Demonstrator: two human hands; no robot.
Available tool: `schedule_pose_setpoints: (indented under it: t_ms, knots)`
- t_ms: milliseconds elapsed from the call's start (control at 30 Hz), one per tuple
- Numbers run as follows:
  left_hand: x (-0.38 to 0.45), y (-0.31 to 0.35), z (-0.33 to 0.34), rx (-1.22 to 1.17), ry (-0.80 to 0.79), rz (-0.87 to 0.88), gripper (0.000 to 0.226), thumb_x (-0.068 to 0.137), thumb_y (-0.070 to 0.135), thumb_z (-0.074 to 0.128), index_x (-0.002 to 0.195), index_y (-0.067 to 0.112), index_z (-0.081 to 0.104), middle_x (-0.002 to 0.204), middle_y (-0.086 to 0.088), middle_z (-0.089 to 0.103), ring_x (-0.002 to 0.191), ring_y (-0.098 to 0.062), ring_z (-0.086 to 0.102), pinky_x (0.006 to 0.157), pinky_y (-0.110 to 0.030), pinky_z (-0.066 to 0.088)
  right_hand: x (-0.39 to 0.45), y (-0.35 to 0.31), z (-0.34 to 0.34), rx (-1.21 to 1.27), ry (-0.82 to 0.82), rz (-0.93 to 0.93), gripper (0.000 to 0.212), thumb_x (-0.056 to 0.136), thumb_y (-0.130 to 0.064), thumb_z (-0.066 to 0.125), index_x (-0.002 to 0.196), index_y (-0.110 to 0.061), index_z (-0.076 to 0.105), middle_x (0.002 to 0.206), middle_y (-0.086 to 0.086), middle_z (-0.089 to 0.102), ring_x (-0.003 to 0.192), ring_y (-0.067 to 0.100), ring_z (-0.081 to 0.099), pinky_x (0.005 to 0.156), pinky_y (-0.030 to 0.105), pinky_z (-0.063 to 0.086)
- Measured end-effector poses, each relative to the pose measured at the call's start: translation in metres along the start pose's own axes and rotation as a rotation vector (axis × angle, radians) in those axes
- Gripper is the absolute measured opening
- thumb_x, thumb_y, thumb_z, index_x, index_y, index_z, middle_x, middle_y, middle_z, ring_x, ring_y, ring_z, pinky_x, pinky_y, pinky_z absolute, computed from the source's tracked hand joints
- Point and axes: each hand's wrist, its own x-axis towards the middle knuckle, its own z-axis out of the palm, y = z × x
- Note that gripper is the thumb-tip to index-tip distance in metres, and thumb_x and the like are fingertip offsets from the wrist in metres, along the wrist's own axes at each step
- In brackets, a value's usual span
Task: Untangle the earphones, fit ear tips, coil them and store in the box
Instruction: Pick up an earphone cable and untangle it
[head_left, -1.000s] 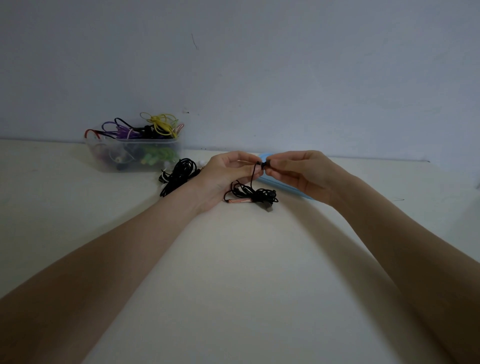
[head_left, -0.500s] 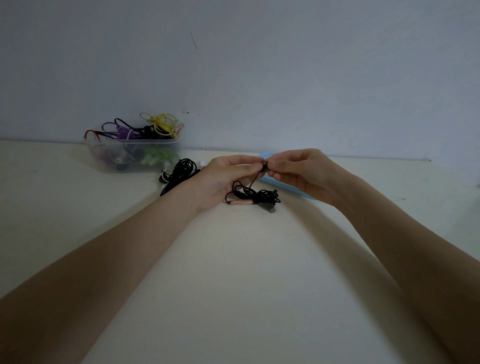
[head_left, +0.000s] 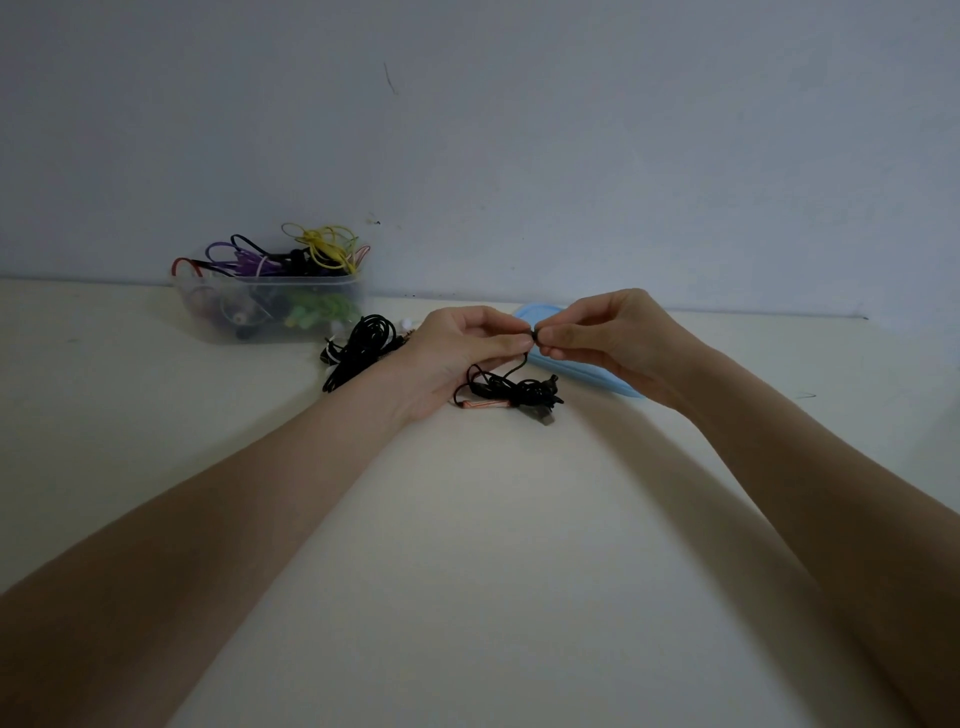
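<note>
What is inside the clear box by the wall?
The clear box holds a heap of coloured earphone cables, yellow, purple, red and black, looping above its rim. Green pieces show through the wall; its bottom is blurred.

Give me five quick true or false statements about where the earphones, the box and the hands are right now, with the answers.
1. Both hands pinch the same small black earbud. True: the left hand and right hand meet at it.
2. The clear box holds no cables. False: coloured cables fill it and stick out above its rim.
3. A black tangled cable lies on the table below the hands. True.
4. The blue lid sits on the box. False: it lies on the table behind the right hand.
5. Another black coil lies between the box and the left hand. True.
</note>
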Motion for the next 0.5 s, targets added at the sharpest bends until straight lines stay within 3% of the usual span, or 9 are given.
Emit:
schedule_pose_setpoints:
  t_ms: [67, 133, 233, 333, 500]
  knots:
    - [-0.0010, -0.0006, 0.0011, 0.027, 0.006, 0.042, 0.012, 0.080, -0.004, 0.065, 0.082, 0.008, 0.063, 0.058, 0.008, 0.064, 0.046, 0.002, 0.054, 0.049, -0.008, 0.042, 0.0008, 0.0021, -0.0010, 0.024, 0.001, 0.025, 0.007, 0.078, 0.007, 0.064, 0.077, 0.001, 0.068, 0.066, 0.005, 0.070, 0.063, 0.010, 0.065, 0.070, 0.016, 0.054]
    - [-0.0009, -0.0015, 0.0007, 0.064, 0.011, 0.079, 0.013, 0.079, -0.003, 0.067, 0.082, 0.009, 0.065, 0.063, 0.006, 0.066, 0.051, 0.002, 0.057, 0.054, -0.008, 0.043, 0.0005, 0.0028, -0.0011, 0.074, -0.009, 0.057, 0.006, 0.079, 0.007, 0.062, 0.078, 0.002, 0.067, 0.066, 0.004, 0.070, 0.063, 0.009, 0.066, 0.069, 0.015, 0.054]
    - [0.0004, -0.0025, -0.0011, 0.066, 0.007, 0.110, 0.014, 0.078, -0.002, 0.067, 0.082, 0.011, 0.067, 0.075, 0.003, 0.069, 0.068, -0.002, 0.063, 0.070, -0.011, 0.051, -0.0010, 0.0018, 0.0010, 0.174, -0.021, 0.099, 0.011, 0.082, 0.007, 0.059, 0.077, 0.002, 0.067, 0.068, 0.004, 0.071, 0.066, 0.008, 0.068, 0.065, 0.012, 0.053]
    - [-0.0008, -0.0002, -0.0017, 0.068, -0.016, 0.117, 0.014, 0.078, -0.001, 0.067, 0.082, 0.012, 0.068, 0.083, 0.001, 0.069, 0.079, -0.007, 0.064, 0.087, -0.018, 0.049, -0.0024, -0.0002, 0.0019, 0.243, -0.032, 0.148, 0.029, 0.083, 0.008, 0.056, 0.063, -0.004, 0.072, 0.068, 0.003, 0.071, 0.065, 0.008, 0.069, 0.062, 0.012, 0.053]
    - [-0.0021, 0.0022, -0.0038, 0.097, -0.037, 0.148, 0.016, 0.077, -0.003, 0.067, 0.080, 0.013, 0.068, 0.079, 0.006, 0.069, 0.081, -0.006, 0.064, 0.083, -0.015, 0.050, -0.0041, -0.0020, 0.0058, 0.318, -0.035, 0.219, 0.040, 0.086, 0.008, 0.052, 0.054, -0.007, 0.072, 0.063, 0.003, 0.070, 0.060, 0.007, 0.068, 0.056, 0.010, 0.051]
